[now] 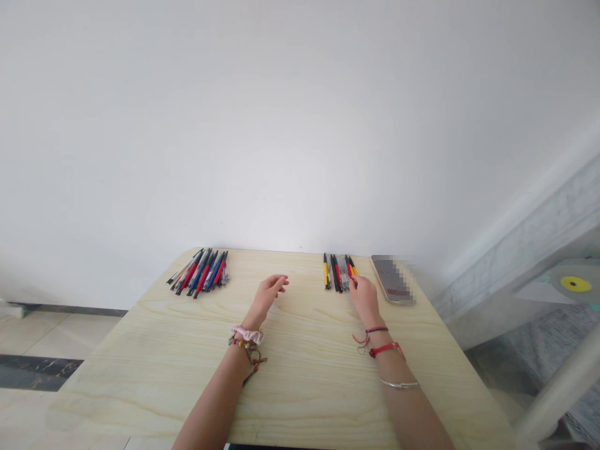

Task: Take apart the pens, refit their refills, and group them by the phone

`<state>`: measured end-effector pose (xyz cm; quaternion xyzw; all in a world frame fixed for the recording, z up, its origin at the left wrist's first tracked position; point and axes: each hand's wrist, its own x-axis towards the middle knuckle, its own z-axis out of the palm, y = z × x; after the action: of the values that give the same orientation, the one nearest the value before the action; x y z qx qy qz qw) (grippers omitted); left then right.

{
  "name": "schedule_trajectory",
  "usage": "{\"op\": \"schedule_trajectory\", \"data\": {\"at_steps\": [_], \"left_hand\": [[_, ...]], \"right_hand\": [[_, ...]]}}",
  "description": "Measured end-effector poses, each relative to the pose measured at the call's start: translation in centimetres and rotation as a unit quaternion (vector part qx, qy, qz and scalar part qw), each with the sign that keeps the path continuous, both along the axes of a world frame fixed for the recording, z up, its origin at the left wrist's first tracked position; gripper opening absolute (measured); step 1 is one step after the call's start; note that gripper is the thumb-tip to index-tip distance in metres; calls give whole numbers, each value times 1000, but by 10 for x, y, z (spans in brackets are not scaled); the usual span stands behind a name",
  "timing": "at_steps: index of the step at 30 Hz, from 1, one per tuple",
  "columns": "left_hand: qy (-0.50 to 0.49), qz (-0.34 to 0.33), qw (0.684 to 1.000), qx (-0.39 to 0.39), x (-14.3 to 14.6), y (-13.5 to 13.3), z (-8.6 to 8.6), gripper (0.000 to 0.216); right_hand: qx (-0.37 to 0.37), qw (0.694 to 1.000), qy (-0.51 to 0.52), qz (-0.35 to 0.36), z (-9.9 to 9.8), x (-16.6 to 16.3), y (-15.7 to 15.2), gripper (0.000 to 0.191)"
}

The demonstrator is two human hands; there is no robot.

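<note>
My right hand [366, 301] is closed at the near end of a row of pens [336, 273], its fingertips pinched on a red pen [349, 265] at the row's right side. The row has yellow, red, black and clear pens lying roughly parallel, pointing away from me; my fingers cover part of the right end. Over the middle of the table, my left hand [269, 295] is held with its fingers loosely bent and apart, nothing in it. To its left lies a looser pile of pens [201, 272], red, blue and clear with black ends, some overlapping.
A phone [390, 278] lies right of the row, partly pixelated. The light wood-grain table [300, 375] meets a white wall [300, 125] at its far edge. Beyond the right side are a marble-patterned ledge [529, 237] and a round thing with a yellow centre [574, 284].
</note>
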<state>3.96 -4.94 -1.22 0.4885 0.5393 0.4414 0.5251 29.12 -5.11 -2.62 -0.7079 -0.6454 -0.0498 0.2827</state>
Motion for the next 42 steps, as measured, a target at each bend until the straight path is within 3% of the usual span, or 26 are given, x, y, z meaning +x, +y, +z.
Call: {"op": "schedule_trajectory", "data": {"at_steps": [6, 10, 14, 16, 20, 22, 25, 29, 42], "left_hand": [[3, 13, 1000, 1, -3, 2, -2, 34], [23, 20, 999, 10, -7, 5, -4, 33], [125, 50, 989, 59, -17, 10, -8, 26], [241, 108, 961, 83, -26, 10, -9, 23], [438, 240, 864, 62, -49, 6, -6, 31], [484, 286, 826, 37, -59, 4, -4, 33], [507, 326, 798, -6, -68, 3, -3, 33], [514, 332, 790, -41, -73, 5, -5, 33], [507, 302, 801, -96, -75, 5, -6, 31]], "right_hand": [[-35, 998, -14, -46, 2, -1, -4, 20], [-20, 998, -11, -63, 4, -1, -6, 21], [18, 998, 9, -53, 6, -3, -6, 23], [50, 998, 23, -15, 7, -7, -7, 24], [85, 988, 33, 127, 6, -22, -9, 23], [77, 977, 24, 195, 4, -32, -12, 22], [67, 961, 18, 269, 0, -45, -16, 21], [56, 947, 13, 317, -4, -53, -18, 20], [51, 951, 37, 303, -7, -48, -14, 20]]}}
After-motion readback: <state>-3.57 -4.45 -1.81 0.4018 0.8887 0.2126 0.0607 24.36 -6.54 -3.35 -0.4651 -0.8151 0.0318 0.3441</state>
